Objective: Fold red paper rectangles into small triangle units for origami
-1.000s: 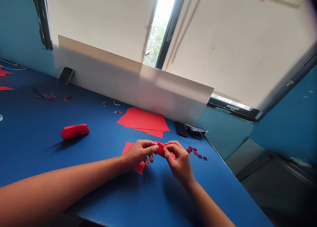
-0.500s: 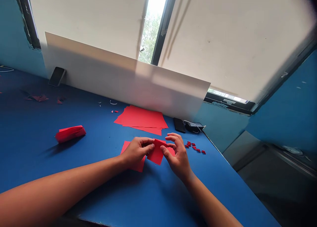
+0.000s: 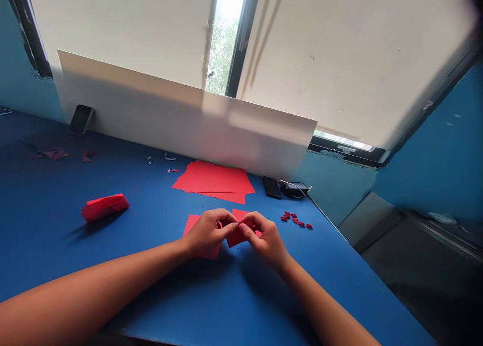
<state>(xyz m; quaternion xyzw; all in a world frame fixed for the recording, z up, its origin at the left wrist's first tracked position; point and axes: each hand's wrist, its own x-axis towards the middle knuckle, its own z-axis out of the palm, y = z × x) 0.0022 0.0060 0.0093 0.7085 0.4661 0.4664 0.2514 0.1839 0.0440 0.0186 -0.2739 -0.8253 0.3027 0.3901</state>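
Note:
Low over the table, my left hand and my right hand meet fingertip to fingertip. Both are closed in a pinch on one small piece of red paper, whose lower part shows below the fingers. Its pinched upper edge is mostly hidden by my thumbs and fingertips. Under and beside my left hand lies another red paper piece, partly covered by the hand. More red paper shows behind the fingertips; I cannot tell whether it belongs to the held piece.
A stack of red sheets lies beyond my hands. Several small folded red pieces sit to the right. At left are a folded red paper, red scraps and a leaning phone. Black devices lie near the right edge.
My right hand's raised fingers have come down and closed on the red paper, meeting my left hand's fingertips. The camera view has shifted slightly.

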